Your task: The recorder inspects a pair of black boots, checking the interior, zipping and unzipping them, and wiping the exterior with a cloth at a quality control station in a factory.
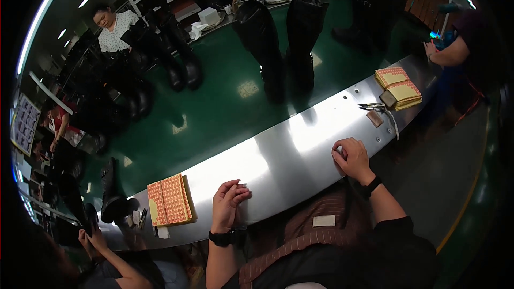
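Note:
Over the metal strip of the workbench, my left hand (229, 204) is held with its fingers curled in toward the thumb. Whether something small sits at those fingertips I cannot make out. My right hand (353, 159) rests at the strip's near edge, loosely closed, its palm hidden. Closest to the left hand lies a stack of yellow sticker sheets (167, 200) with rows of round orange labels. Past the right hand are a brown block (375, 119), dark-handled snips (371, 106) and a second sticker stack (400, 86) with a dark block (387, 98) against it.
Tall black boots (261, 48) stand on the green bench top (225, 112), with more boots (174, 56) to the left. One person works at lower left with a dark boot, another at far right. A person in a patterned top stands across the bench.

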Demonstrator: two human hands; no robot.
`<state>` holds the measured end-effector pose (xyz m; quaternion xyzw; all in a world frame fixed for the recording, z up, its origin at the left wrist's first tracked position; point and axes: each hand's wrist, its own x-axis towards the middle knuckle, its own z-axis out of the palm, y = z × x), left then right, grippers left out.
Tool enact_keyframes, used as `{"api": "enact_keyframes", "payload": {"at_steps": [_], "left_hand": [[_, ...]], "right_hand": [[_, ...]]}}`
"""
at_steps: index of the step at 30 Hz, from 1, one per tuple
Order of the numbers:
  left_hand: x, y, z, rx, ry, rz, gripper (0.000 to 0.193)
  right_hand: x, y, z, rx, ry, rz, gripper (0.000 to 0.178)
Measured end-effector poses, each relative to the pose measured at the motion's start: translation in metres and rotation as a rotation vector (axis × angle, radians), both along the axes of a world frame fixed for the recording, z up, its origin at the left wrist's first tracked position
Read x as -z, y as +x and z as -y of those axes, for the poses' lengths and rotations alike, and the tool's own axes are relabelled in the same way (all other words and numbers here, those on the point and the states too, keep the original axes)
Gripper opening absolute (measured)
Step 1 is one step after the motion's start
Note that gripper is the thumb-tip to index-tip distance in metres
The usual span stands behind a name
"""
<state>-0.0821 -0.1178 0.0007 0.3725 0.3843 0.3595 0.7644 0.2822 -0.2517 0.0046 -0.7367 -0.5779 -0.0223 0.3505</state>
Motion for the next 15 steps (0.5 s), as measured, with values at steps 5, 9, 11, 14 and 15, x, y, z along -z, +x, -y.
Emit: {"api": "enact_keyframes", "payload": {"at_steps": [5, 9, 11, 14, 15], "left_hand": [[-0.004, 0.005, 0.004, -0.055, 0.005, -0.031, 0.023], [-0.007, 0.011, 0.006, -0.151, 0.03, -0.048, 0.022], [-0.008, 0.015, 0.006, -0.213, 0.045, -0.088, 0.02], [-0.028, 0.008, 0.016, -0.107, 0.013, -0.249, 0.021], [-0.059, 0.011, 0.025, 0.006, 0.011, -0.391, 0.024]], "right_hand": [[0.002, 0.001, 0.004, -0.034, 0.017, -0.001, 0.008], [0.002, 0.002, 0.002, -0.059, 0.001, 0.003, 0.007], [0.001, 0.003, 0.001, -0.081, 0.0, -0.013, 0.008], [0.004, 0.003, -0.002, -0.126, 0.008, -0.018, 0.009], [0.007, 0.004, -0.002, -0.131, -0.003, -0.008, 0.01]]}}
